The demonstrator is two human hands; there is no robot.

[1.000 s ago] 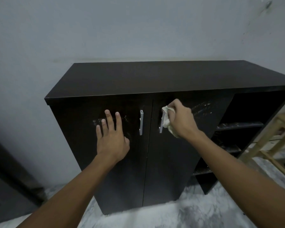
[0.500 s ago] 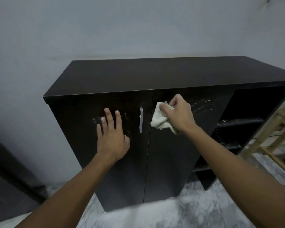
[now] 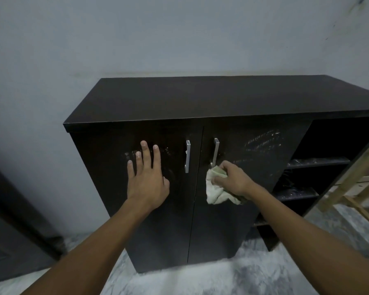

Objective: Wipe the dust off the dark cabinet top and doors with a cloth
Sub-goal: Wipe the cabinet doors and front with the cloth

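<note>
The left hand lies flat on the left door, fingers straight and spread. Two slim upright metal handles flank the door seam. The right hand grips a crumpled pale cloth against the smooth dark right door, just below its handle.

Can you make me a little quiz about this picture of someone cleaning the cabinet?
1. True or false: the left hand lies flat on the left door.
2. What does the right hand hold? A) a sponge B) a cloth C) a brush
3. How many handles are on the doors?

Key:
1. True.
2. B. The cloth is bunched against the right door, just below its handle.
3. Two; the other handle is on the left door.
</note>
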